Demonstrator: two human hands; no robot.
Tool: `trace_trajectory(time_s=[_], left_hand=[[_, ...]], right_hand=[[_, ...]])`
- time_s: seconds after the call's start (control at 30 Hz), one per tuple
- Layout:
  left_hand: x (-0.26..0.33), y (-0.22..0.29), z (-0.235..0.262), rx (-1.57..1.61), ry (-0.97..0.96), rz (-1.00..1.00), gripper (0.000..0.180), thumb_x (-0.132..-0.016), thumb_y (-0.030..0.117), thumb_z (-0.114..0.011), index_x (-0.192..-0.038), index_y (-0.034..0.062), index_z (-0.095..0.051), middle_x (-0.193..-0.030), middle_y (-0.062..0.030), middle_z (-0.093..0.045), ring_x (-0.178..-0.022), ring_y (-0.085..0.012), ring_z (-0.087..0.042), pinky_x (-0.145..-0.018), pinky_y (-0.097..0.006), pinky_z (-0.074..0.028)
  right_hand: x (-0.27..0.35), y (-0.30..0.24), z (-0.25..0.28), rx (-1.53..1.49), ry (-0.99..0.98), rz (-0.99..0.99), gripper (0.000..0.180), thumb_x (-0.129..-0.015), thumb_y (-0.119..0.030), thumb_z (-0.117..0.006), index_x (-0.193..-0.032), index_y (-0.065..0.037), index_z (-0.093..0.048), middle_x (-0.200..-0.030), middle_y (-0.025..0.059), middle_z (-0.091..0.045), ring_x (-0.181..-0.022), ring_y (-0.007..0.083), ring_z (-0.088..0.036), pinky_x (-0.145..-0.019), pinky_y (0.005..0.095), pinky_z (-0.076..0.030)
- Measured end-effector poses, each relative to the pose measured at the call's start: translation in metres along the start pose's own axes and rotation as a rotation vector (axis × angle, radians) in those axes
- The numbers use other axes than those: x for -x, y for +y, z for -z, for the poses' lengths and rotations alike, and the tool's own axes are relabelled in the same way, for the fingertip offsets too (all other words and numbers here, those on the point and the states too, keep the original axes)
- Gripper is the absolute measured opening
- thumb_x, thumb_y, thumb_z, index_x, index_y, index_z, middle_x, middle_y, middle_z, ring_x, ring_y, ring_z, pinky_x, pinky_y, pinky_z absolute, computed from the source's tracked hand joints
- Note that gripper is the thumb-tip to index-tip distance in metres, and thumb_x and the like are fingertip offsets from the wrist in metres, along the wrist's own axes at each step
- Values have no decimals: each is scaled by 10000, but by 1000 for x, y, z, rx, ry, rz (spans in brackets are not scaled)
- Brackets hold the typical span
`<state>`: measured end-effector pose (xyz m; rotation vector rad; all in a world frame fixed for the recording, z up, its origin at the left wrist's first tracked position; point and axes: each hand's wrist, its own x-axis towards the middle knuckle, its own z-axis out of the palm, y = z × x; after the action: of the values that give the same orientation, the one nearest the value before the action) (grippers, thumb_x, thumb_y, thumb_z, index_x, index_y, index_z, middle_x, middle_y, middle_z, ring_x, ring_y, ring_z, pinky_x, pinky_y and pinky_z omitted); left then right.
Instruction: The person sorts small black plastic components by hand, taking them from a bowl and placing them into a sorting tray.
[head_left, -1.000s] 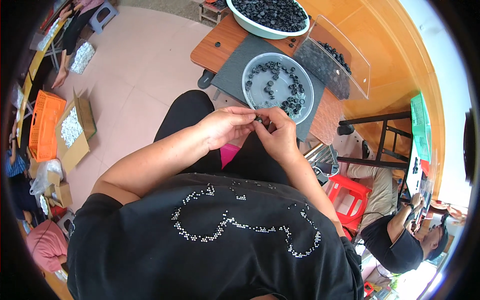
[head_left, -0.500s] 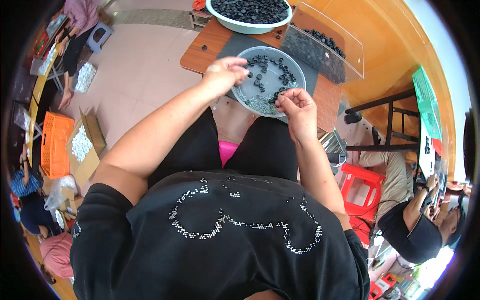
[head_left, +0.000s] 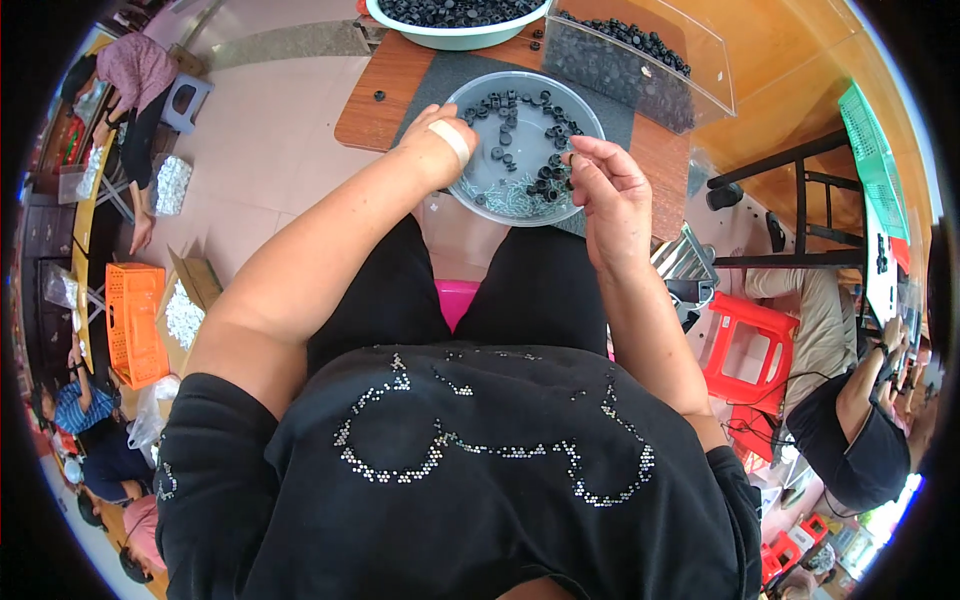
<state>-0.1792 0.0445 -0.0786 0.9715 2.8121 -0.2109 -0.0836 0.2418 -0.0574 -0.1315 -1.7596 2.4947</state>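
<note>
A translucent round basin (head_left: 527, 142) in front of me holds small black round plastic parts (head_left: 506, 125) and a heap of thin, clear-looking small pieces (head_left: 508, 200) along its near side. My left hand (head_left: 438, 147), with a pale bandage on its back, is at the basin's left rim. Its fingers curl inward, and whatever they hold is hidden. Over the right side of the basin, my right hand (head_left: 612, 198) is closed in a pinch, a small black round part showing at the thumb and forefinger. Some black parts lie just beneath those fingertips.
The basin rests on a dark mat (head_left: 440, 85) on a brown wooden table (head_left: 365, 122). Behind it are a pale green tub (head_left: 460, 40) and a clear bin (head_left: 640, 85) of black parts. A red stool (head_left: 750, 350) and a co-worker (head_left: 860, 440) are at right; an orange crate (head_left: 137, 322) is at left.
My left hand has turned over so its bandaged back shows, and its fingers have curled at the rim. My right hand has lifted slightly outward from the parts. The whole view has shifted a little.
</note>
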Motion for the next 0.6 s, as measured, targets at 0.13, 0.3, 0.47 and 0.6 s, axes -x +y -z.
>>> trace_trajectory(time_s=[0.13, 0.3, 0.47, 0.6], left_hand=[[-7, 0, -2, 84, -57, 48, 143, -764, 120, -608, -880, 55, -660, -947, -136, -617, -1017, -294, -542, -891, -373, -439], [-4, -7, -25, 524, 158, 145, 226, -800, 111, -608, -1014, 42, -633, -940, -134, -618, -913, -245, -603, -818, -339, -487], [31, 6, -2, 2091, 88, 328, 207, -880, 109, -570, -1046, -11, -597, -915, -62, -618, -855, -134, -618, -737, -191, -498], [63, 30, 3, 2466, 2, 227, 213, -883, 137, -576, -1037, -10, -585, -906, -71, -618, -860, -146, -618, -783, -211, -512]], right_hand=[[-2, -1, 2, 15, -11, 17, 147, -845, -17, -574, -988, -8, -608, -900, 52, -625, -679, 75, -528, -577, 179, -407], [-3, -5, 0, -64, -37, -21, 111, -815, -7, -610, -925, -12, -594, -901, 63, -639, -744, 96, -576, -635, 215, -457], [5, -13, -5, -147, -54, -125, 119, -827, 4, -595, -942, -13, -568, -935, 105, -638, -777, 112, -591, -681, 211, -468], [10, -11, -9, -142, -115, -108, 146, -793, 9, -628, -920, -26, -565, -905, 88, -650, -778, 112, -587, -683, 227, -453]])
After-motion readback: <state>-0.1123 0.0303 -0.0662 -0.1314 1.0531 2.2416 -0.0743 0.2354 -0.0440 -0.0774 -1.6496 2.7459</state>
